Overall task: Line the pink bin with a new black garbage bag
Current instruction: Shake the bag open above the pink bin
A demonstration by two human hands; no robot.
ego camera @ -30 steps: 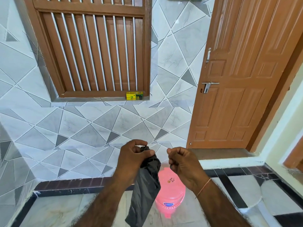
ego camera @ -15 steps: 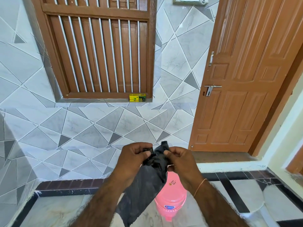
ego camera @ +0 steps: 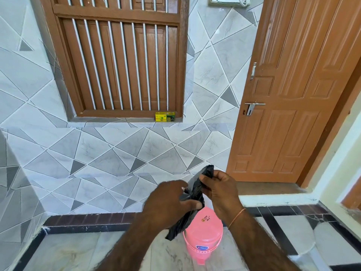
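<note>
A black garbage bag (ego camera: 196,194), still bunched and crumpled into a narrow strip, hangs between two bare hands above a pink bin (ego camera: 203,241). The bin stands upright on the marble floor (ego camera: 78,251), close to the tiled wall (ego camera: 117,159), with a small sticker on its top. The right hand (ego camera: 220,192) pinches the bag's upper end, fingers closed on the plastic, a thin thread round the wrist. The left hand (ego camera: 168,204) grips the bag lower down, fingers curled around it. Both forearms reach forward from the bottom edge.
</note>
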